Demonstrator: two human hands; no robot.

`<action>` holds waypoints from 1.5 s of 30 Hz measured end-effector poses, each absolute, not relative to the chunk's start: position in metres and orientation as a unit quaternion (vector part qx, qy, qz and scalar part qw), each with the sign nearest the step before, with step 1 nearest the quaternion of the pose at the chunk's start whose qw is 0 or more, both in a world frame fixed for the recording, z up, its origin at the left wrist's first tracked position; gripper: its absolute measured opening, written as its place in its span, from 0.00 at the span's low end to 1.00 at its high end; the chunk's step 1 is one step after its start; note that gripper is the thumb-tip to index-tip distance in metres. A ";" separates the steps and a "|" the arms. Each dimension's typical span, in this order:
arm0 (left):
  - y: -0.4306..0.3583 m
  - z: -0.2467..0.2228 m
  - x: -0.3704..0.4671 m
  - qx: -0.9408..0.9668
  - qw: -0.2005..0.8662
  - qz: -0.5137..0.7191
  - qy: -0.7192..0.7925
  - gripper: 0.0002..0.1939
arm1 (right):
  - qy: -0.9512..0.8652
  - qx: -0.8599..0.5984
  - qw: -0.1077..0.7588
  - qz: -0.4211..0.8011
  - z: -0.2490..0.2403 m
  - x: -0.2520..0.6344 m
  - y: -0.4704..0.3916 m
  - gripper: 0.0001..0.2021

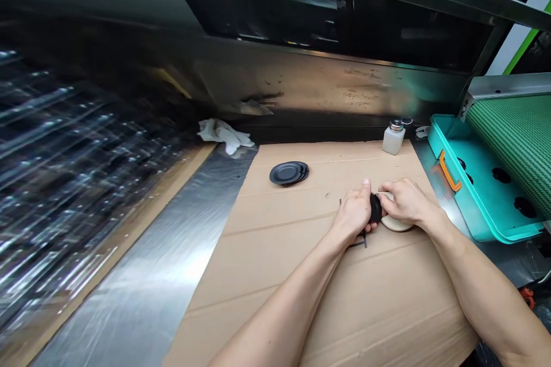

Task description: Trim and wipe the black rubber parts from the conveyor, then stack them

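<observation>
My left hand (355,210) grips a black round part (375,208), held up on its edge above the cardboard (275,264). Close to its right side, my right hand (402,200) has its fingers pinched together by the part's upper edge; what they hold, if anything, is too small to make out. Beneath my right hand a pale round disc (396,225) lies on the cardboard. Black marks show on the cardboard under my left hand. Farther back on the left rests a small overlapping stack of black round parts (287,173).
A white bottle with a metal top (393,137) stands at the back. The teal bin (473,206) at right holds several black parts, beside a green conveyor belt (516,137). A crumpled white cloth (226,135) lies back left. Clear, shiny trays (64,183) fill the far left.
</observation>
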State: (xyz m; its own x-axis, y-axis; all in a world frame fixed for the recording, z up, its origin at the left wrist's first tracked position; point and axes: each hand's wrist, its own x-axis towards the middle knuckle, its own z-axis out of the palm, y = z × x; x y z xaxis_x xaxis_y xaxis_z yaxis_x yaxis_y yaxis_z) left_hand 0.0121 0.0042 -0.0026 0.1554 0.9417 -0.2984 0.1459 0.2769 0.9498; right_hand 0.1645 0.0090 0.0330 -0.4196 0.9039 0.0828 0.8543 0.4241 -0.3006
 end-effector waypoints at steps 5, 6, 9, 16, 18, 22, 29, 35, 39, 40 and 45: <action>0.004 0.002 0.012 0.482 0.586 0.332 0.560 0.37 | -0.837 -0.507 0.134 0.157 0.036 0.167 0.011 0.10; 0.004 0.004 0.012 0.483 0.584 0.326 0.566 0.37 | -0.835 -0.508 0.141 0.156 0.037 0.166 0.011 0.10; 0.004 0.006 0.013 0.484 0.578 0.316 0.575 0.38 | -0.833 -0.518 0.132 0.145 0.041 0.163 0.011 0.09; 0.005 -0.004 0.012 0.513 0.563 0.325 0.560 0.36 | -0.826 -0.539 0.111 0.121 0.046 0.160 0.008 0.10; 0.005 -0.005 0.013 0.518 0.565 0.325 0.553 0.35 | -0.821 -0.550 0.100 0.114 0.047 0.159 0.007 0.09; 0.008 0.003 0.012 0.443 0.613 0.359 0.547 0.34 | -0.803 -0.572 0.107 0.129 0.045 0.162 0.006 0.09; 0.024 0.026 -0.006 0.175 0.790 0.378 0.450 0.28 | -0.729 -0.610 0.279 0.137 0.036 0.170 0.010 0.13; 0.025 0.023 -0.011 0.168 0.802 0.383 0.426 0.28 | -0.743 -0.562 0.324 0.164 0.036 0.161 0.010 0.12; 0.024 0.022 -0.008 0.187 0.797 0.385 0.426 0.30 | -0.765 -0.519 0.344 0.167 0.027 0.159 0.012 0.09; 0.024 0.022 -0.007 0.196 0.793 0.388 0.427 0.30 | -0.770 -0.510 0.343 0.171 0.025 0.158 0.012 0.09; 0.018 0.017 0.004 0.258 0.743 0.406 0.465 0.28 | -0.796 -0.499 0.301 0.165 0.020 0.157 0.011 0.09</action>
